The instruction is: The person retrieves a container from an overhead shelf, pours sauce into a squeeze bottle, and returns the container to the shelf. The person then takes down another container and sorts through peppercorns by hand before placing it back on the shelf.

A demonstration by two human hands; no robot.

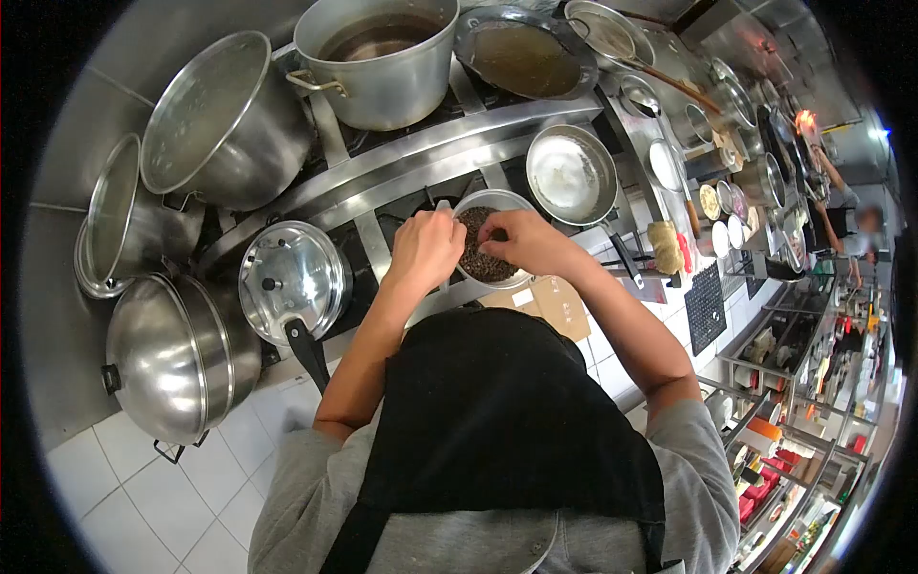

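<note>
A round light-coloured container [490,266] holds many small dark brown pieces, right in front of my body at the stove's front edge. My left hand [427,247] is closed at the container's left rim, back of the hand up; what its fingers hold, if anything, is hidden. Over the dark pieces, my right hand [521,241] reaches in from the right with bent fingers pressed together; anything between them is too small to name. A brown cardboard piece [552,310] with a white label lies just below the container.
Behind stand a large pot of brown liquid [382,62] and a dark pan [524,57]. A frying pan [572,175] sits to the right, a pressure cooker [295,277] to the left. Steel pots [163,354] crowd the far left. A person [851,222] stands far right.
</note>
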